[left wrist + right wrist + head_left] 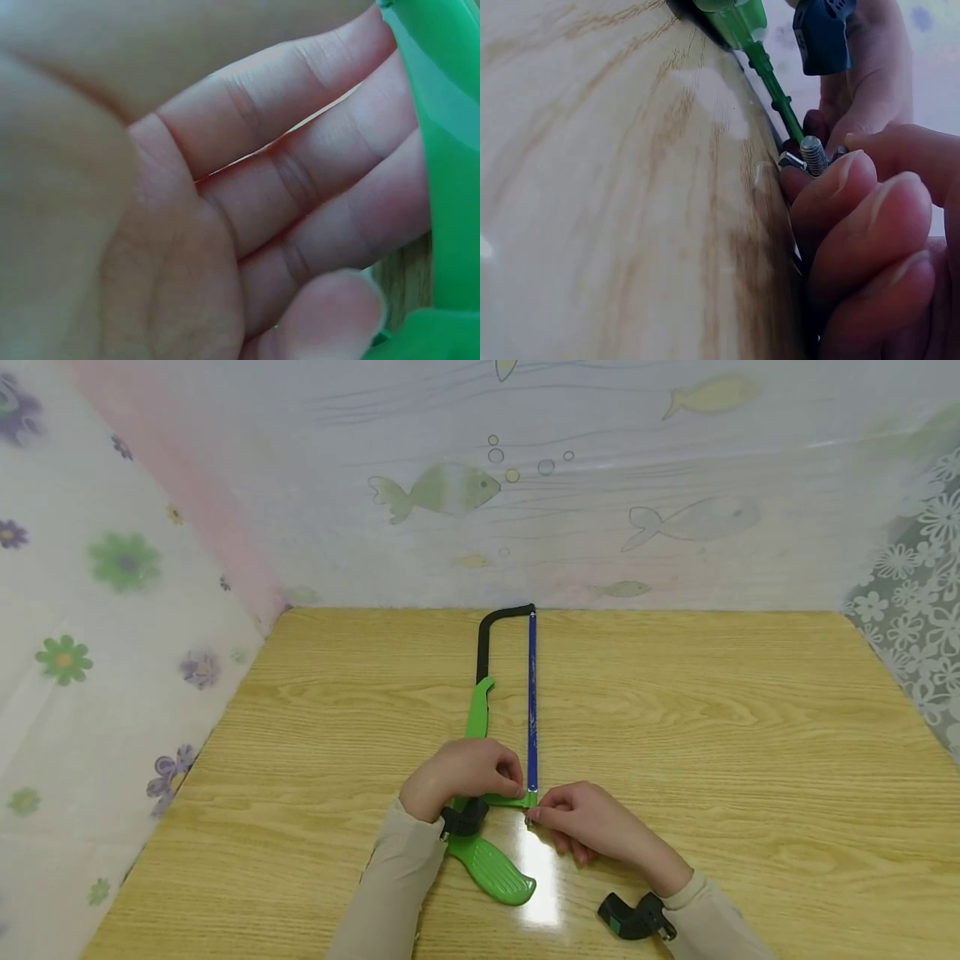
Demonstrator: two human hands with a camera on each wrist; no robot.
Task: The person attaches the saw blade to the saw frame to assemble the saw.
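Note:
A hacksaw [477,714] lies on the table, its black bow pointing away and its green handle [495,872] toward me. The blue blade [532,702] runs along its right side. My left hand [461,770] reaches over the green frame and holds it near the blade's near end; the left wrist view has the fingers going behind the green frame [457,187]. With thumb and forefinger, my right hand [596,822] pinches a metal wing nut [792,160] on a threaded bolt [814,155] at that end. Fingertips partly cover the nut.
The wooden table [712,718] spreads out on both sides of the hacksaw. A printed sheet with fish [450,489] rises behind its far edge, and a flowered sheet [127,610] hangs at the left. Black cameras sit on the left wrist [467,818] and right wrist [633,918].

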